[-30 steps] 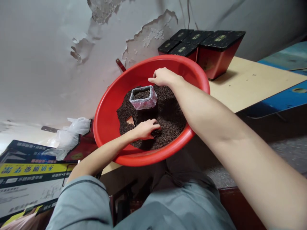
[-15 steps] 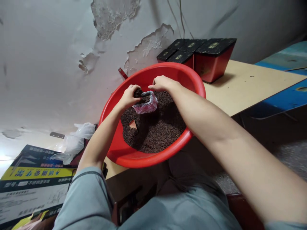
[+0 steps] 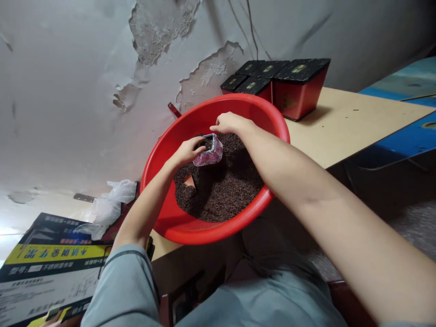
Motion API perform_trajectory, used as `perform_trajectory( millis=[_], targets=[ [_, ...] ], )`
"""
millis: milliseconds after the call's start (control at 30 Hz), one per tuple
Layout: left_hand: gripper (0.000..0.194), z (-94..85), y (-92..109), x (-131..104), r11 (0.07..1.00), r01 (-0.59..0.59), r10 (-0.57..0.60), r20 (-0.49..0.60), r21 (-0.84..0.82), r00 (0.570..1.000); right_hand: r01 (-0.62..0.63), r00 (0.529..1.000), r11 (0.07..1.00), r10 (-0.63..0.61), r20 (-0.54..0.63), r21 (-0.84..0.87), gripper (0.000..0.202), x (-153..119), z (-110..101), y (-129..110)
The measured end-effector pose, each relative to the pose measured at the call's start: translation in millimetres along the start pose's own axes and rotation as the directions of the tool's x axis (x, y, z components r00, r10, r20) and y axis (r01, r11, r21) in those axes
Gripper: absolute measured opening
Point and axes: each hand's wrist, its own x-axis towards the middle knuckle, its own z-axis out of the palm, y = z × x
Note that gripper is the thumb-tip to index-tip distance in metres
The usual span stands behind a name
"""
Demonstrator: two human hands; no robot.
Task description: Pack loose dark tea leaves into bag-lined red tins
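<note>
My left hand [image 3: 188,151] reaches into the mouth of a small box lined with a clear plastic bag [image 3: 208,157]. Its thumb and fingers are apart over the dark contents, and the fingertips are partly hidden. At the far corner of the bag is my right hand [image 3: 230,122], its fingers curled; whether they grip the bag's edge is unclear. The box sits in a large red basin [image 3: 218,233], on a heap of dark dry bits [image 3: 231,195] resembling loose tea leaves. Half buried there is a small orange-brown piece [image 3: 190,181] with a dark edge.
Several red tins with black lids [image 3: 299,91] stand behind the basin on a pale tabletop [image 3: 354,122]. To the left are white plastic bags [image 3: 111,202] and a printed carton [image 3: 51,268]. A wall with peeling paint [image 3: 163,32] rises behind; a blue surface [image 3: 391,141] is at right.
My left hand has lowered into the box, and the dark clump it held is no longer visible in its fingers. My right hand keeps its place at the bag. The view has shifted slightly.
</note>
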Motion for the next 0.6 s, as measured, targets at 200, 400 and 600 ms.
perform_trajectory(
  millis=[200,400,600],
  targets=[
    [0.065,36.8,21,-4,0.981,-0.138,0.129,0.073,0.134,0.989,0.003,1.0,1.0,-0.004,0.019,0.011,0.053,0,2,1],
    [0.077,37.3,11,-18,0.981,-0.136,0.15,-0.095,0.141,0.984,0.018,1.0,1.0,-0.018,0.022,-0.005,0.055,0,4,0],
    [0.073,28.0,-17,-31,0.966,-0.047,0.037,0.041,0.254,0.998,0.169,0.974,0.986,-0.168,0.149,0.009,0.049,-12,15,-22]
  ],
)
